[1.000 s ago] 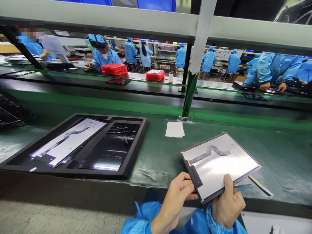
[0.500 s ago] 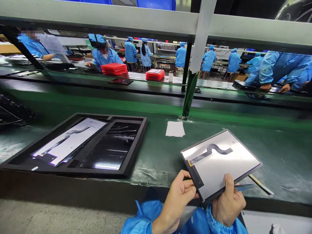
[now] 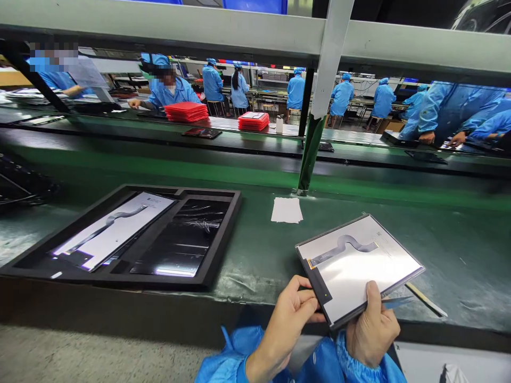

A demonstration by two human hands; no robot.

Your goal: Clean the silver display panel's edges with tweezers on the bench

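An LCD panel (image 3: 359, 271) is tilted above the bench's front edge, its silvery back facing up with a curved dark flex cable (image 3: 346, 244) on it. My right hand (image 3: 373, 330) grips its near edge, thumb on top and fingers underneath. A thin bluish pointed piece (image 3: 399, 302) sticks out beside that thumb; its kind is unclear. My left hand (image 3: 287, 322) is closed at the panel's left corner, fingertips partly hidden behind the edge. To the left lies a black foam tray (image 3: 223, 255) holding a second panel (image 3: 123, 226), back up, and a glossy dark panel (image 3: 181, 239).
A white paper square (image 3: 287, 210) lies on the green bench (image 3: 255, 250), near a metal post (image 3: 313, 138). A narrow strip (image 3: 426, 300) lies right of my hands. Beyond the rail (image 3: 159, 26), co-workers in blue sit around red stacks (image 3: 186, 111). Black bundled material (image 3: 24, 183) is far left.
The held panel and both my hands have shifted slightly left, and the panel's tilt has changed a little. Across the bench, a co-worker's hand has moved left.
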